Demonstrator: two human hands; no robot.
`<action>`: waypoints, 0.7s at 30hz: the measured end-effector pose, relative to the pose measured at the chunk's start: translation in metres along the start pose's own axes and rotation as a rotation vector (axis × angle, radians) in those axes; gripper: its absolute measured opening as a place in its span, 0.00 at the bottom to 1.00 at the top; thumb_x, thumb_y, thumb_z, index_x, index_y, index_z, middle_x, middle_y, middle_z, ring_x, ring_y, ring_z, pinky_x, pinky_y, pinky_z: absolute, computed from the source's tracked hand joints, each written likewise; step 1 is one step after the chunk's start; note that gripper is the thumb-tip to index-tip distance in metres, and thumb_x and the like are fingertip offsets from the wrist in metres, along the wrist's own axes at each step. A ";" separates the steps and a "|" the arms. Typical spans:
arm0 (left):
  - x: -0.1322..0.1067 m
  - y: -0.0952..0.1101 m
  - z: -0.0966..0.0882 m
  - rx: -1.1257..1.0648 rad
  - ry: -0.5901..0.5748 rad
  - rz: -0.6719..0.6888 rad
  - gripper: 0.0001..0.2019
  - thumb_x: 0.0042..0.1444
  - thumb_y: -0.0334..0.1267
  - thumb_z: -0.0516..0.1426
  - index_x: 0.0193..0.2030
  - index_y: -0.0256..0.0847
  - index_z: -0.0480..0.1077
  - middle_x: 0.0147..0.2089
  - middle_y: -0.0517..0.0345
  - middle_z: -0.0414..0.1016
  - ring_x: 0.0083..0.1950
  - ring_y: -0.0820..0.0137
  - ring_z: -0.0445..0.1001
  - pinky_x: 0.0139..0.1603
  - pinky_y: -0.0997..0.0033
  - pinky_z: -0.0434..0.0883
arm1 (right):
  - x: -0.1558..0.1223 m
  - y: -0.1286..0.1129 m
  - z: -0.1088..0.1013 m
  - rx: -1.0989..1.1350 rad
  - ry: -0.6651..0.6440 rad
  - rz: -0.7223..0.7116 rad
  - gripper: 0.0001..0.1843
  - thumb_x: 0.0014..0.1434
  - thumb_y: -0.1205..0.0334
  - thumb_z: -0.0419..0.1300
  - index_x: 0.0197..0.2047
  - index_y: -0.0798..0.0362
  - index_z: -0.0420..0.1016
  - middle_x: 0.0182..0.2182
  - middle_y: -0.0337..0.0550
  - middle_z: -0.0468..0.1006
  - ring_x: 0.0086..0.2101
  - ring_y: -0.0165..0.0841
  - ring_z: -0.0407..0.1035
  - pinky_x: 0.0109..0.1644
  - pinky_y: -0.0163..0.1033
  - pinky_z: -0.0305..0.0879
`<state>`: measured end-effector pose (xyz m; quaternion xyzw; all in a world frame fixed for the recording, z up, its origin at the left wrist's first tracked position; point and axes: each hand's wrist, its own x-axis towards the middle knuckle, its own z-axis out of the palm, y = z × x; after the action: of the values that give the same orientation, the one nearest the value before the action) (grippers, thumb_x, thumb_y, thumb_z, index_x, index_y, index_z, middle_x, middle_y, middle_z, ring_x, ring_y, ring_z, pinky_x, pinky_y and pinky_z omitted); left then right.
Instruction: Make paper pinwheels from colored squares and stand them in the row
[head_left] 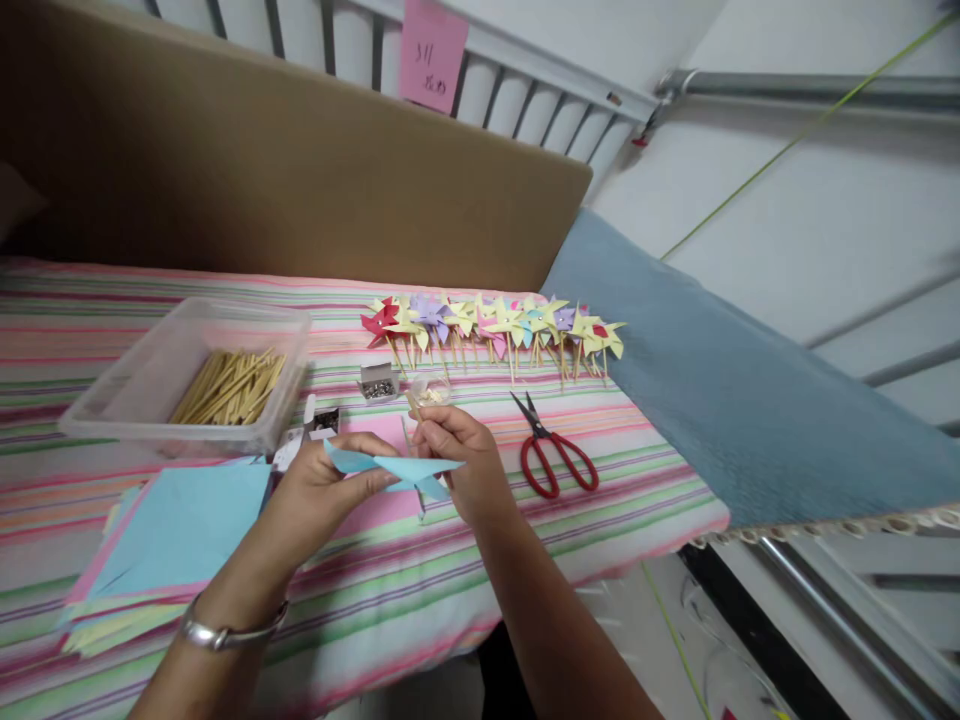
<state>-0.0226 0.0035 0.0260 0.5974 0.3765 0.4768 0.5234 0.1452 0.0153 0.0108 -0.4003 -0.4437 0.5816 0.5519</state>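
Note:
A light-blue paper pinwheel (420,468) is pinched between the thumb and fingers of my left hand (330,490), seen nearly edge-on. Just beyond it, my right hand (459,450) grips a short wooden stick (412,405) whose upper end sticks out past the fingers. Whether stick and pinwheel touch is hidden by my fingers. Beneath both hands lies a pink sheet (386,512). Close ahead are a small white box of metal pins (378,382) and a round clear dish with pale bits (432,390). Another box with dark contents (325,420) sits by my left hand.
Red-handled scissors (556,455) lie right of my right hand. Finished pinwheels (495,325) line the back of the striped cloth (630,455). At left are a plastic tub (172,432) of wooden sticks and stacked coloured paper (184,525). A cardboard panel (300,170) stands behind.

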 end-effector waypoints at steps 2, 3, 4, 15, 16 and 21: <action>-0.001 -0.002 -0.003 0.031 0.042 0.039 0.01 0.49 0.35 0.64 0.30 0.43 0.78 0.31 0.56 0.80 0.34 0.67 0.76 0.38 0.69 0.73 | -0.002 -0.001 0.003 -0.016 -0.031 0.021 0.06 0.53 0.59 0.63 0.33 0.53 0.76 0.21 0.34 0.70 0.19 0.22 0.59 0.20 0.29 0.53; -0.002 -0.002 -0.004 0.045 0.059 0.063 0.02 0.49 0.35 0.63 0.31 0.43 0.78 0.33 0.56 0.80 0.36 0.67 0.77 0.39 0.68 0.73 | -0.003 -0.001 0.004 -0.020 -0.042 0.021 0.06 0.53 0.59 0.63 0.32 0.53 0.76 0.20 0.33 0.69 0.18 0.21 0.57 0.20 0.29 0.52; -0.002 -0.001 -0.004 0.057 0.073 0.091 0.02 0.50 0.34 0.63 0.31 0.44 0.78 0.34 0.56 0.80 0.37 0.67 0.76 0.41 0.68 0.73 | -0.004 -0.001 0.006 -0.024 -0.050 0.020 0.06 0.52 0.59 0.63 0.31 0.53 0.76 0.19 0.32 0.68 0.17 0.21 0.56 0.20 0.29 0.51; -0.002 -0.002 -0.010 0.157 0.147 0.338 0.06 0.52 0.30 0.62 0.34 0.46 0.78 0.37 0.57 0.77 0.41 0.68 0.75 0.44 0.68 0.71 | -0.008 0.000 0.017 -0.109 -0.102 0.009 0.06 0.53 0.59 0.61 0.30 0.52 0.75 0.15 0.31 0.67 0.15 0.23 0.54 0.18 0.29 0.49; -0.002 -0.003 -0.010 0.165 0.153 0.349 0.06 0.52 0.30 0.62 0.34 0.46 0.78 0.37 0.57 0.77 0.41 0.68 0.75 0.45 0.67 0.71 | -0.008 -0.001 0.017 -0.116 -0.099 0.000 0.06 0.53 0.59 0.61 0.31 0.52 0.75 0.15 0.31 0.68 0.15 0.23 0.55 0.18 0.29 0.49; -0.002 -0.005 -0.008 0.195 0.181 0.370 0.05 0.52 0.31 0.62 0.32 0.45 0.77 0.37 0.58 0.77 0.41 0.68 0.75 0.46 0.66 0.70 | -0.010 -0.003 0.018 -0.169 -0.074 -0.025 0.06 0.52 0.59 0.62 0.30 0.52 0.77 0.17 0.32 0.69 0.17 0.24 0.57 0.20 0.30 0.53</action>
<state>-0.0306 0.0043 0.0210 0.6589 0.3501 0.5776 0.3310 0.1297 0.0045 0.0183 -0.4182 -0.5163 0.5495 0.5065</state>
